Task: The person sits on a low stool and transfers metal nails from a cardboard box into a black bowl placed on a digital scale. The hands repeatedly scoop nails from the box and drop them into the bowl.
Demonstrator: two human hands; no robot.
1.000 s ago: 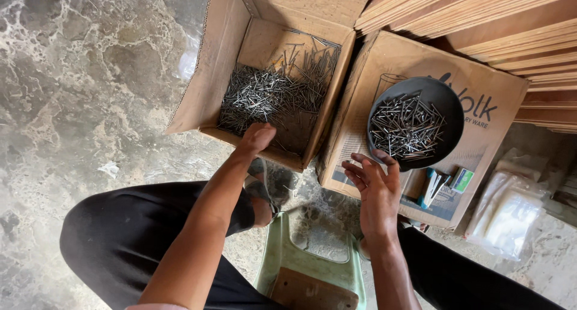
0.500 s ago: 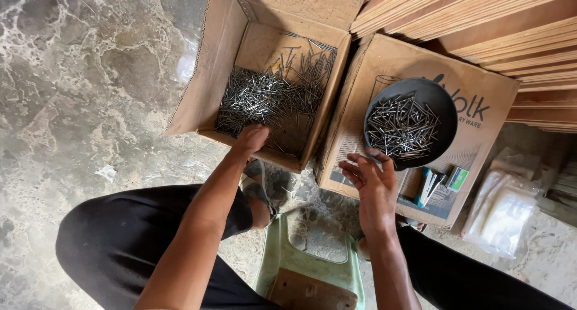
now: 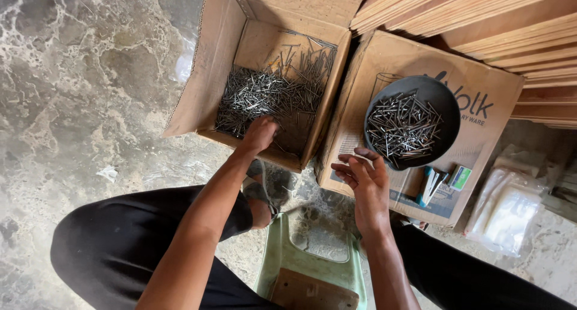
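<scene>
My left hand (image 3: 258,134) reaches into an open cardboard box (image 3: 204,82) at its near edge. Its fingertips are buried in a heap of loose steel nails (image 3: 264,94), so its grip is hidden. My right hand (image 3: 365,179) hovers palm up with fingers loosely spread and nothing visible in it. It is just below and left of a black round bowl (image 3: 448,109) holding more nails (image 3: 402,125). The bowl rests on a closed cardboard box (image 3: 481,100).
I sit on a green plastic stool (image 3: 312,256) over a mottled stone floor (image 3: 72,94). Stacked wooden boards (image 3: 481,15) lie at the top right. Small packets (image 3: 445,181) sit on the closed box, and clear plastic bags (image 3: 508,208) lie to its right.
My left hand has dipped slightly further into the nail heap. My right hand has stayed near the bowl with its fingers a little more spread.
</scene>
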